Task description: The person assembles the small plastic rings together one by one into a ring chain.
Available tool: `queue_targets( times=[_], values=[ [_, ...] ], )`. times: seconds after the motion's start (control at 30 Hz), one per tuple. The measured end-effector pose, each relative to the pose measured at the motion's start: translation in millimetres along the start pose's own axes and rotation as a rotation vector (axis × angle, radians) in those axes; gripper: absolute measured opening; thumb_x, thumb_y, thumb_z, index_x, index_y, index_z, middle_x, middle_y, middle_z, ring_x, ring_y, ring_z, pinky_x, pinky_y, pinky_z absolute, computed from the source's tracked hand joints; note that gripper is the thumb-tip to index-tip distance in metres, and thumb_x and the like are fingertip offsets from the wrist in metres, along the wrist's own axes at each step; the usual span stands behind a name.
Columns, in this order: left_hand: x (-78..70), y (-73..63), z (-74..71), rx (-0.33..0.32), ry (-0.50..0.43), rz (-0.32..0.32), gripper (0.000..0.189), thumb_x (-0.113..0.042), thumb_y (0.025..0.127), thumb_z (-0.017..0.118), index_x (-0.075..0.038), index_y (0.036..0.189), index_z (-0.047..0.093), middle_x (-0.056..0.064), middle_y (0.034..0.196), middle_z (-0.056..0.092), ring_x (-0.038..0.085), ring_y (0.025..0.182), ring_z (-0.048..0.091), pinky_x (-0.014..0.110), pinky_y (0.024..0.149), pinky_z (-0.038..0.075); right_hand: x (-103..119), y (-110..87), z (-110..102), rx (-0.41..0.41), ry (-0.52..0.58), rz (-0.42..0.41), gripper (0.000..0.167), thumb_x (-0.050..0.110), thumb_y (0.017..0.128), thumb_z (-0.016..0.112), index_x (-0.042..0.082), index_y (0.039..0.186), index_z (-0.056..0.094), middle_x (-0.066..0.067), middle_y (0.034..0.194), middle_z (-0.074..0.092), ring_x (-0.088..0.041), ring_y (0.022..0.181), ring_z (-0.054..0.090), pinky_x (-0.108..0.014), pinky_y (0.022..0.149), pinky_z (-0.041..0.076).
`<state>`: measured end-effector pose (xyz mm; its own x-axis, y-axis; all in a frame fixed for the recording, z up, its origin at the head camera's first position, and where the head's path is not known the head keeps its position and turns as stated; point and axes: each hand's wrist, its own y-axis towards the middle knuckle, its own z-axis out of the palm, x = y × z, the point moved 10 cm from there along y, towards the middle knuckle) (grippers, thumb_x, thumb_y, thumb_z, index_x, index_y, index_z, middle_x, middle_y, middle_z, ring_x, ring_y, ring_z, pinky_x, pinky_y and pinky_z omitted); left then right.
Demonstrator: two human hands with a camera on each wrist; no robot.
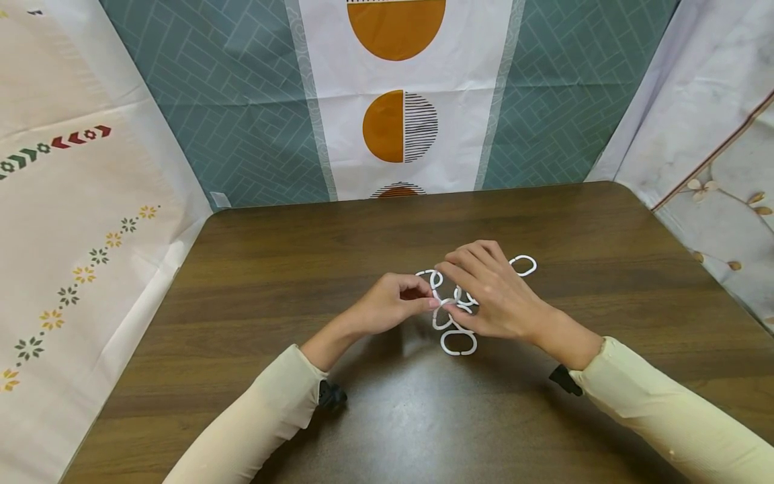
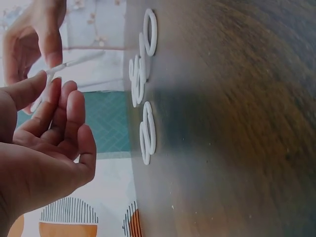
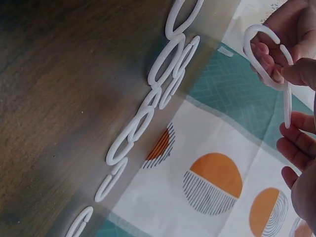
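Note:
My left hand [image 1: 390, 302] and right hand [image 1: 492, 292] meet above a group of white plastic chain links. Between thumb and fingers, the left hand pinches a white link [image 3: 250, 58] that has a small gap in its loop. The right hand [image 3: 301, 158] pinches a second link [image 3: 288, 108], seen nearly edge-on. These two links touch or cross near the fingertips; whether they are hooked together I cannot tell. Both are held off the table, as the left wrist view shows. Part of the group is hidden under the right hand.
More white links lie on the dark wooden table [image 1: 290, 255], some overlapping. One oval link [image 1: 535, 264] lies beyond the right hand, another link [image 1: 443, 343] nearer the front. Patterned cloth [image 1: 242, 101] hangs behind the table's far edge.

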<state>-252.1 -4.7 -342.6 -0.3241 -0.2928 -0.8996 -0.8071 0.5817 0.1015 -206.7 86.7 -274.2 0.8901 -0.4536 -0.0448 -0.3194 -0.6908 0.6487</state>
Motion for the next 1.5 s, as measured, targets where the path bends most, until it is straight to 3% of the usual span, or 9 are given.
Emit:
queue_targets(
  times=[0.33,0.57,0.83,1.23,1.5],
  values=[
    [2.9,0.5,-3.1,-0.059,-0.17,-0.015,0.007,-0.006,0.087,0.07,-0.001,0.088,0.065,0.001,0.079,0.062,0.01,0.072,0.056,0.021,0.066,0.046,-5,0.1,-4,-0.023,0.02,0.049,0.052,0.025,0.072,0.081,-0.001,0.113,0.062,-0.013,0.108,0.06,-0.031,0.101,0.051,-0.048,0.091,0.034],
    [2.4,-0.4,-16.5,-0.162,-0.181,-0.008,0.01,-0.009,0.086,0.072,0.0,0.09,0.066,0.002,0.081,0.062,0.011,0.071,0.055,0.021,0.064,0.045,-18,-1.7,-8,-0.037,0.104,0.141,0.049,0.021,0.073,0.083,0.0,0.113,0.063,-0.01,0.109,0.061,-0.027,0.102,0.052,-0.045,0.09,0.034],
    [8.9,-3.0,-31.7,-0.275,-0.209,-0.058,0.016,-0.012,0.086,0.073,0.002,0.093,0.069,0.0,0.078,0.065,0.01,0.069,0.055,0.021,0.063,0.042,-40,-16.4,-15,-0.055,0.166,0.244,0.041,0.01,0.072,0.083,0.001,0.108,0.066,-0.007,0.102,0.064,-0.023,0.098,0.052,-0.042,0.087,0.033],
    [11.9,-5.2,-36.3,-0.285,-0.209,-0.086,0.013,-0.011,0.087,0.072,0.0,0.094,0.07,0.001,0.08,0.067,0.011,0.071,0.057,0.022,0.065,0.045,-71,-36.5,-21,-0.068,0.164,0.316,0.038,0.0,0.067,0.085,0.003,0.103,0.069,-0.007,0.1,0.067,-0.023,0.094,0.053,-0.039,0.078,0.031],
    [13.9,-6.0,-35.2,-0.279,-0.206,-0.106,0.014,-0.011,0.087,0.071,0.001,0.095,0.07,0.0,0.077,0.065,0.011,0.071,0.058,0.022,0.065,0.045,-114,-58.5,-20,0.048,0.14,0.469,0.038,0.0,0.069,0.084,0.003,0.104,0.069,-0.01,0.097,0.067,-0.027,0.094,0.052,-0.046,0.078,0.031]
  ],
)
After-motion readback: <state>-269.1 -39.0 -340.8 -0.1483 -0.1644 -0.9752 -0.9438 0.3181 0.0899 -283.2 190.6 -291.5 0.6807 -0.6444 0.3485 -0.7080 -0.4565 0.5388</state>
